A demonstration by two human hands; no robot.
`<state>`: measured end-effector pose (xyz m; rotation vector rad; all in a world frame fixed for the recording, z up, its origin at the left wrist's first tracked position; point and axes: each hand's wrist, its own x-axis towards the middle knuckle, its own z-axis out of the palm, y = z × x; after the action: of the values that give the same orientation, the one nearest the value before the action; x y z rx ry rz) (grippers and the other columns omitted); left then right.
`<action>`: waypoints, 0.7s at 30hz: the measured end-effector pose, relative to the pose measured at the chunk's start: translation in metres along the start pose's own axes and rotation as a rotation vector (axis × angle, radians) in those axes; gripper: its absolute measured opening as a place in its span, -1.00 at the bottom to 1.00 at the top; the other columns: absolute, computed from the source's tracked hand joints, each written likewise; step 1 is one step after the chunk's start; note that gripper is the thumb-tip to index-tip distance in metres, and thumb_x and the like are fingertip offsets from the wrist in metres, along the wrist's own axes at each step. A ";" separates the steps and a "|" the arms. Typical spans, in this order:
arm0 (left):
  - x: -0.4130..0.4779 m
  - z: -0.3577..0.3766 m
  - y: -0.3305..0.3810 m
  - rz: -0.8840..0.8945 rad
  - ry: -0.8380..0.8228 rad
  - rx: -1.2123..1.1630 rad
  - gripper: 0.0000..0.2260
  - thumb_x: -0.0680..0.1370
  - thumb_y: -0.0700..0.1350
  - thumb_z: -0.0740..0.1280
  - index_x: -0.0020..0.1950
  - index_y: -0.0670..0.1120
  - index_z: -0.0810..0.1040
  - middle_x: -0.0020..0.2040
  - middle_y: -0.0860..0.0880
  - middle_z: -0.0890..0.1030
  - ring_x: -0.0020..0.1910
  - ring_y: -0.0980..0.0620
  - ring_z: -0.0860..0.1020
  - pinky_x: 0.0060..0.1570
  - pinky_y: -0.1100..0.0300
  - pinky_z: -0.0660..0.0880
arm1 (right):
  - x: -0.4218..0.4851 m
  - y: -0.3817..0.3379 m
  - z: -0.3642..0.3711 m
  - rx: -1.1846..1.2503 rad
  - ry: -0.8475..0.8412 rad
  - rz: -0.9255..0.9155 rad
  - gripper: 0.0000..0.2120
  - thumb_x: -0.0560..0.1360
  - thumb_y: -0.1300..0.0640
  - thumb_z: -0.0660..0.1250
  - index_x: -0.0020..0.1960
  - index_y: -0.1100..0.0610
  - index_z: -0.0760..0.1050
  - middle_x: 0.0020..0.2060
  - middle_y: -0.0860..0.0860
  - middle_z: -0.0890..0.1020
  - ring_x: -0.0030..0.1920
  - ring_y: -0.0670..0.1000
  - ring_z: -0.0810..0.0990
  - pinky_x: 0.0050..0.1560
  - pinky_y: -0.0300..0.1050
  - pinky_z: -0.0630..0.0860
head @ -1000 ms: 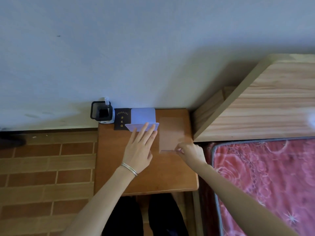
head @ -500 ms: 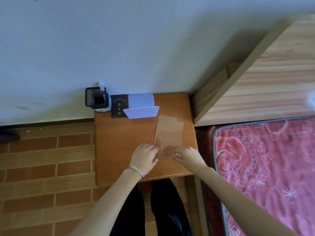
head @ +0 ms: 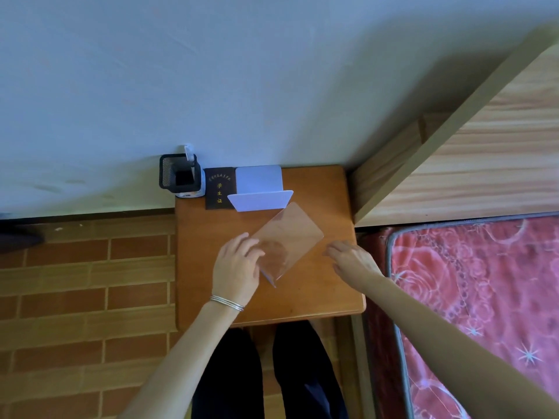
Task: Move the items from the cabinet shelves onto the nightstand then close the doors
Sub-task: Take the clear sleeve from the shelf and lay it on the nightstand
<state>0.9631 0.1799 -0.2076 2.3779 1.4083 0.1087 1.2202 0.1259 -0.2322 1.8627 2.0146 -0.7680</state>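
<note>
The clear sheet [head: 287, 237] sat over the middle of the nightstand [head: 317, 297], turned cornerwise, its far corner just at the foot of the white bookend [head: 260, 192]; beside the bookend stood a dark booklet [head: 219, 189] and a mesh pen holder [head: 178, 173], both against the wall. The left hand [head: 237, 270] held the sheet by its left edge, fingers curled over the top, with what looked like the thumb showing through from beneath; the right hand [head: 352, 258] lay loose and spread near the sheet's right corner, apparently just short of touching it. Whether the sheet rested flat or was tipped up on one edge could not be told for certain, though its near corner seemed lifted off the wood. It looked thin, light and fairly stiff, since it kept a straight plane under a one-sided hold; a smooth plastic face like that would likely be slippery and prone to flex or snap if bent hard. A pinch at an edge or corner, thumb under and fingers over, seemed the sound hold; laid flat, it would probably be awkward to pick up again unless slid to the nightstand's rim.
</note>
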 end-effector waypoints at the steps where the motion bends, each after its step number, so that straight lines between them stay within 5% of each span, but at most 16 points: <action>1: -0.005 0.004 0.004 0.052 -0.045 0.036 -0.83 0.32 -0.18 0.49 -0.11 -0.04 0.66 0.08 -0.04 0.63 0.21 -0.10 0.49 0.25 -0.08 0.34 | 0.004 -0.005 0.002 -0.009 -0.010 -0.001 -0.63 0.53 0.23 0.20 0.33 0.09 0.38 0.35 0.01 0.36 0.32 0.05 0.32 0.19 -0.07 0.40; 5: -0.017 0.019 0.007 0.192 -0.349 0.172 -0.62 0.21 0.22 0.51 -0.09 0.05 0.66 0.08 0.01 0.63 0.29 -0.10 0.43 0.34 -0.31 0.13 | 0.016 -0.019 0.004 -0.001 -0.031 -0.021 -0.56 0.51 0.29 0.17 0.38 0.08 0.32 0.40 -0.02 0.29 0.35 0.05 0.28 0.20 -0.08 0.40; 7: -0.017 0.021 0.004 0.246 -0.386 0.178 -0.65 0.06 0.14 0.61 -0.25 0.07 0.66 -0.10 0.05 0.66 0.17 -0.10 0.53 0.32 -0.32 0.14 | 0.022 -0.021 0.005 0.001 -0.044 -0.037 -0.52 0.51 0.30 0.16 0.40 0.04 0.28 0.42 -0.04 0.27 0.38 0.05 0.25 0.26 -0.05 0.37; 10: -0.012 0.022 -0.004 0.260 -0.252 0.014 -0.77 0.14 -0.11 0.63 -0.43 0.07 0.60 -0.33 0.12 0.62 0.00 -0.01 0.60 0.36 -0.17 0.02 | 0.026 -0.023 0.005 -0.009 -0.051 -0.069 -0.52 0.52 0.30 0.17 0.40 0.02 0.27 0.43 -0.03 0.25 0.40 0.05 0.21 0.28 -0.02 0.34; 13: -0.006 0.014 -0.019 0.192 -0.235 -0.262 -0.91 0.38 -0.14 0.48 -0.31 0.02 0.64 -0.19 0.09 0.65 0.15 0.05 0.51 0.41 -0.12 -0.15 | 0.024 -0.022 0.004 -0.069 -0.034 -0.090 -0.51 0.52 0.27 0.19 0.40 -0.02 0.25 0.45 -0.03 0.21 0.44 0.04 0.14 0.30 -0.01 0.30; 17: 0.000 -0.001 -0.036 0.150 -0.271 -0.491 -0.93 0.41 -0.17 0.44 -0.26 -0.02 0.65 -0.05 0.08 0.65 0.23 0.15 0.40 0.42 -0.05 -0.17 | 0.018 -0.019 0.002 -0.198 -0.021 -0.131 -0.49 0.51 0.21 0.26 0.40 -0.06 0.24 0.45 -0.05 0.22 0.45 0.05 0.12 0.31 0.02 0.20; 21: 0.002 -0.011 -0.046 0.048 -0.282 -0.618 -0.88 0.38 -0.19 0.46 -0.27 0.04 0.63 0.02 0.13 0.62 0.26 0.26 0.36 0.43 0.09 -0.09 | 0.018 -0.020 -0.001 -0.175 0.149 -0.172 -0.56 0.23 0.23 0.54 0.07 -0.03 0.57 0.12 -0.02 0.60 0.16 0.08 0.53 -0.02 -0.02 0.49</action>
<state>0.9236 0.2046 -0.2143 1.8296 1.0010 0.1835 1.1981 0.1409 -0.2379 1.7104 2.2772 -0.4878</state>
